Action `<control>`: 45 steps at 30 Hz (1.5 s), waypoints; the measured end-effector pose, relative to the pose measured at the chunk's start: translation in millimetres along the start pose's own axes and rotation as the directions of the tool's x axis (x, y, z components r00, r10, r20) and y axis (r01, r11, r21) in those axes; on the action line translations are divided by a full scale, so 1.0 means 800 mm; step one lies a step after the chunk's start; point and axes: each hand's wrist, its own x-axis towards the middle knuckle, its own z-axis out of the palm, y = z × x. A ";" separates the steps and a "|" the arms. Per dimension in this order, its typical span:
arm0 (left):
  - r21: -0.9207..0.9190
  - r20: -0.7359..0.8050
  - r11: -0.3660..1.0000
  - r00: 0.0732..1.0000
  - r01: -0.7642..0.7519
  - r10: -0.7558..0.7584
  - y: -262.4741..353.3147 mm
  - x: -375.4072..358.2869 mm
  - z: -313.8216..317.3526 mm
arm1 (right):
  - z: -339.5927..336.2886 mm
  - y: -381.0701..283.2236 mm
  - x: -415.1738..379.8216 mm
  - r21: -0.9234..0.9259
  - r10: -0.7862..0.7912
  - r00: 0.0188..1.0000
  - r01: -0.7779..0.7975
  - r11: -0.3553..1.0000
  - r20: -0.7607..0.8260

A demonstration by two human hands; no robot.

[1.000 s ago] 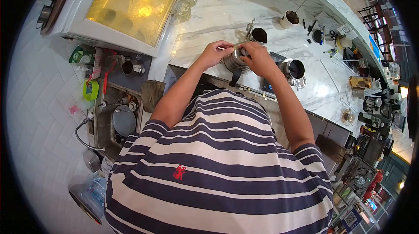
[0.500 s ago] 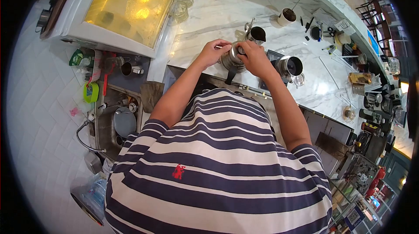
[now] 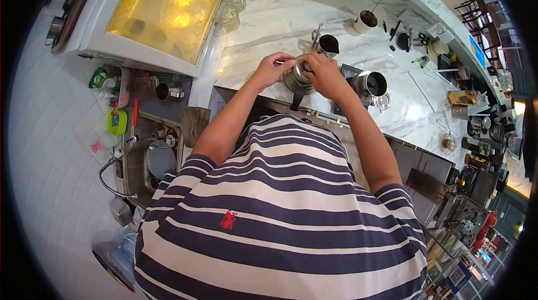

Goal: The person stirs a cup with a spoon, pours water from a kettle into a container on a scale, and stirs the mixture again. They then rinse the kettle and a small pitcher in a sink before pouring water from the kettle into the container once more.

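While the marble counter (image 3: 269,25) curves away under bright light, with a glowing glass display case (image 3: 168,3) at its left end and a steel sink (image 3: 159,157) set lower down beside it, the person in the striped shirt (image 3: 280,216) leans over a small metal kettle (image 3: 297,76) standing near the counter's front edge, its dark handle pointing back toward them. Both hands meet over the kettle's top. The left hand (image 3: 272,69) has its fingers drawn together, pinching something thin and pale at the rim; it may be a paper filter or a strip, too small to tell. The right hand (image 3: 325,73) is curled over the mouth, fingers pressed to the lid or opening. Just beyond stands a dark pitcher (image 3: 328,44) with a spoon in it, and to the right an open steel cup (image 3: 372,84) rests on a scale. The step in hand seems to be fitting or adjusting something at the kettle's top; the next move would call for a steady seat before either hand lets go.
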 end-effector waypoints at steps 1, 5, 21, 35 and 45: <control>0.002 0.000 1.000 1.000 0.000 0.000 0.002 -0.001 0.000 | 0.001 -0.001 0.000 -0.003 0.006 1.000 -0.006 1.000 0.000; 0.012 -0.005 1.000 1.000 0.010 -0.010 0.005 -0.001 0.000 | -0.003 0.007 0.006 0.080 0.034 0.997 -0.039 0.996 0.064; 0.032 -0.024 0.999 1.000 0.001 0.000 0.011 0.000 0.000 | 0.016 0.007 0.001 0.056 -0.037 0.994 0.043 0.998 -0.103; 0.027 -0.025 0.996 0.996 -0.082 0.082 -0.001 0.005 0.001 | 0.030 0.015 0.003 0.046 -0.045 0.991 0.051 0.998 -0.126; -0.030 0.004 0.997 0.998 -0.064 0.064 -0.011 -0.006 -0.001 | -0.003 -0.002 0.003 0.225 0.068 0.998 -0.066 0.972 -0.004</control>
